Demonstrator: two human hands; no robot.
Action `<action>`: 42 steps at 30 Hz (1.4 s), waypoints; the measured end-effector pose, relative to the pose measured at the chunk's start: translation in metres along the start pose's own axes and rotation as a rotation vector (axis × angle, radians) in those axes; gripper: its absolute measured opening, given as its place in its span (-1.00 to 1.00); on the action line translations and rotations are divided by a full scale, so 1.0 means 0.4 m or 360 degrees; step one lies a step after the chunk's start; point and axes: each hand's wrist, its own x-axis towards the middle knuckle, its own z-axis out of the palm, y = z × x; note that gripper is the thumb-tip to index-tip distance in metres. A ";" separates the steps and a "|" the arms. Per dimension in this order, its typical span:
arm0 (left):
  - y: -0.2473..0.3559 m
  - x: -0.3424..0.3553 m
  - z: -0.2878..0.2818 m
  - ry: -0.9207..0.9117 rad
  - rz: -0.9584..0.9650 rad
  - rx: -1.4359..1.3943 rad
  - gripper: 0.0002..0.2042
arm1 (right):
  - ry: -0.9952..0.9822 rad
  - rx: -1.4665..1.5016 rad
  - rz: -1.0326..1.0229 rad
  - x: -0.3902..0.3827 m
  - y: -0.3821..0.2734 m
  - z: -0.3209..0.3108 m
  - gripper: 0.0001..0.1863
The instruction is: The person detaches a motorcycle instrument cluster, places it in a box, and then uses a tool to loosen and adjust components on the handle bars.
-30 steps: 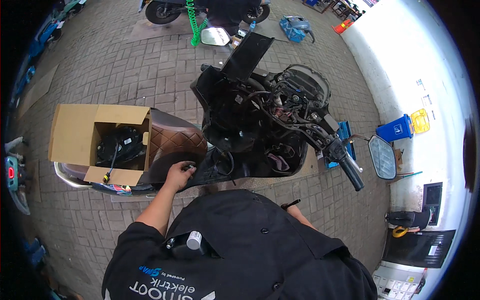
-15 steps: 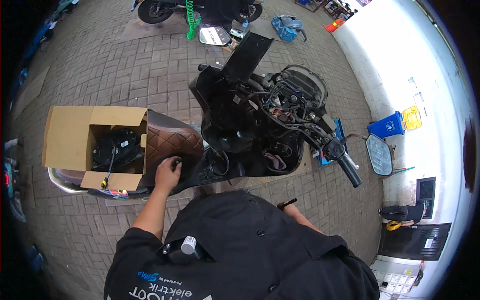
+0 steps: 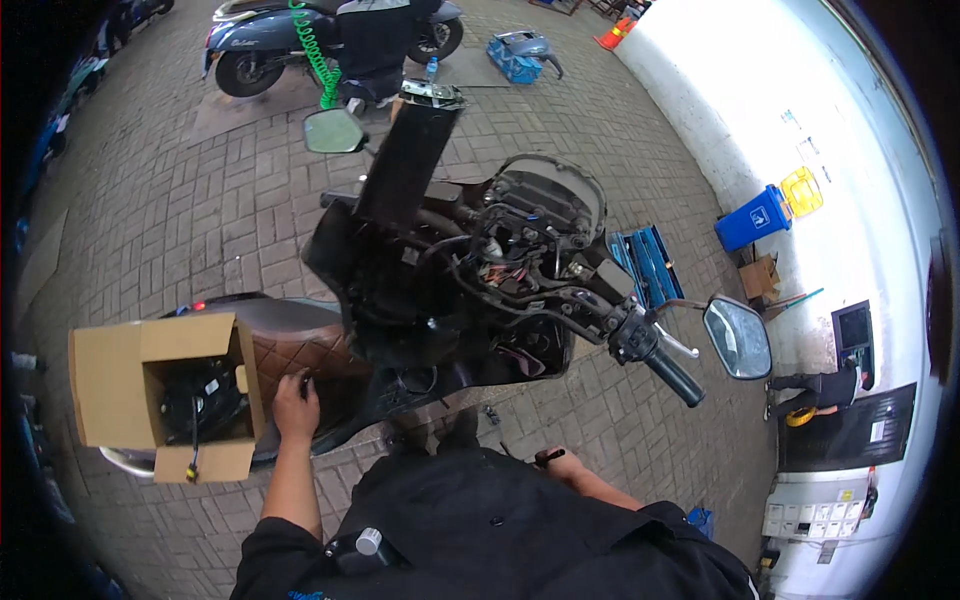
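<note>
A black scooter stands in front of me, its brown quilted seat point(image 3: 305, 360) at the left. Beside this seat my left hand point(image 3: 297, 408) is closed, with a small dark thing at the fingertips that I cannot make out. Low in front of my body, my right hand point(image 3: 566, 468) grips a slim black tool handle point(image 3: 546, 457); its kind is not clear. An open cardboard box point(image 3: 108, 385) rests on the rear of the seat. Inside lies a black part point(image 3: 218, 388) whose cable ends in a yellow-and-black connector point(image 3: 192, 470).
Bare wiring point(image 3: 500, 272) shows at the scooter's front, below an upright black panel point(image 3: 408, 165). The right handlebar grip point(image 3: 675, 375) and mirror point(image 3: 738, 338) jut out. Beyond stand a blue toolbox point(image 3: 655, 265), a blue bin point(image 3: 752, 220) and another scooter point(image 3: 270, 42) with a person point(image 3: 375, 50).
The whole view has shifted, so the scooter and box appear further left and lower. My left hand stays beside the seat, and my right hand keeps hold of the black tool handle.
</note>
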 end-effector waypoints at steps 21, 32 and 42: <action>-0.049 0.137 0.082 0.0369 -0.0105 0.0502 -0.78 | -0.0136 0.0270 0.0120 0.053 0.183 0.014 -0.63; -0.055 0.117 0.063 0.0366 -0.0237 0.0329 -0.69 | -0.0207 0.0187 0.0102 0.067 0.134 -0.116 -0.59; -0.004 0.062 0.040 0.0258 -0.0136 0.0223 -0.75 | -0.0034 0.0129 0.0027 0.102 0.155 -0.070 -0.68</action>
